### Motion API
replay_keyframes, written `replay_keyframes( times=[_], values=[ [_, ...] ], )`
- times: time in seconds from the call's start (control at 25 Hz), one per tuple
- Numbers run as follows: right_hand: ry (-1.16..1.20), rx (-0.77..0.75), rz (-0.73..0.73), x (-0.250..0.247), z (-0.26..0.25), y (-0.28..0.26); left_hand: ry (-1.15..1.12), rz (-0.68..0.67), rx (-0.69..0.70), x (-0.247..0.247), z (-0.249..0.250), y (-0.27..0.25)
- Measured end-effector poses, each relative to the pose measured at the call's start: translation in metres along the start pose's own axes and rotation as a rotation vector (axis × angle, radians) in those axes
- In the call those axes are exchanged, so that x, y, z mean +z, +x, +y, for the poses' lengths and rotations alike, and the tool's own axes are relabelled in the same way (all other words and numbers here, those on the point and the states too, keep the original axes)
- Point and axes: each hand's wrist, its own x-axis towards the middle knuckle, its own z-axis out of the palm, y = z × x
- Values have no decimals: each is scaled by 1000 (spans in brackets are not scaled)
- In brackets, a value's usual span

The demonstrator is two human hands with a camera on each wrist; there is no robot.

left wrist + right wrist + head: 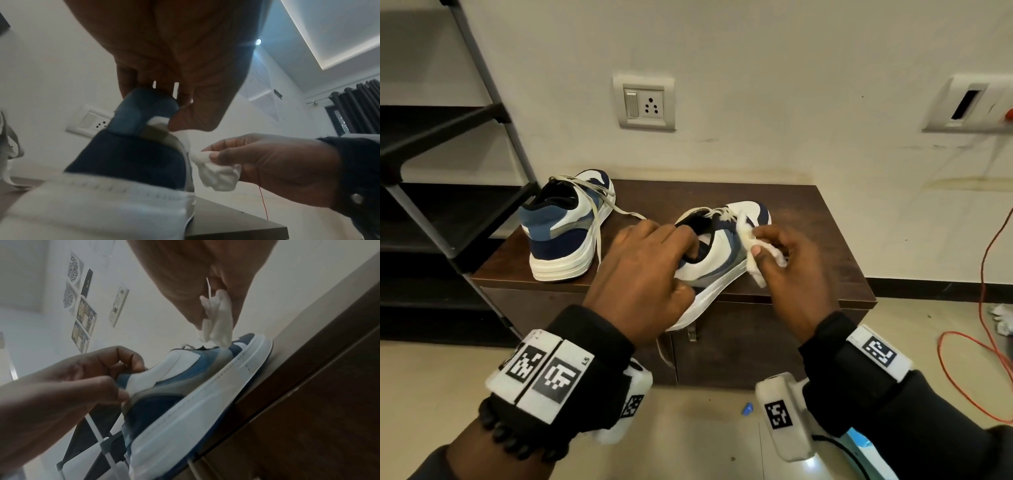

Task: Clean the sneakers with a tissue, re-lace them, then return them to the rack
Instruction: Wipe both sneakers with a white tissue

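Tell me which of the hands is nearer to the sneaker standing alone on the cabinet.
Left. The left hand grips the other sneaker just beside the lone sneaker; the right hand, holding the tissue, is farther away.

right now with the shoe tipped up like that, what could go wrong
1. The left hand holds the shoe by its heel, tilted, heel past the cabinet edge; a slip could drop it to the floor.
2. The tissue pinched in the right hand is crumpled and thin; hard rubbing may tear it.
3. The other shoe has loose laces trailing on the cabinet top; a passing hand could snag them.
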Motion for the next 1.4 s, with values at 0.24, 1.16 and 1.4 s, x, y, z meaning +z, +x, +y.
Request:
replay_keyframes(
  times=[0.24, 1.16, 1.4],
  values=[
    [-233, -160, 24, 21, 15, 2, 107, 29, -65, 15, 13, 6],
    [-387, -254, 87, 24, 12, 22, 81, 78, -53, 15, -2, 3],
    [-265, -99, 60, 21, -4, 11, 101, 71, -45, 16, -4, 4]
  ],
)
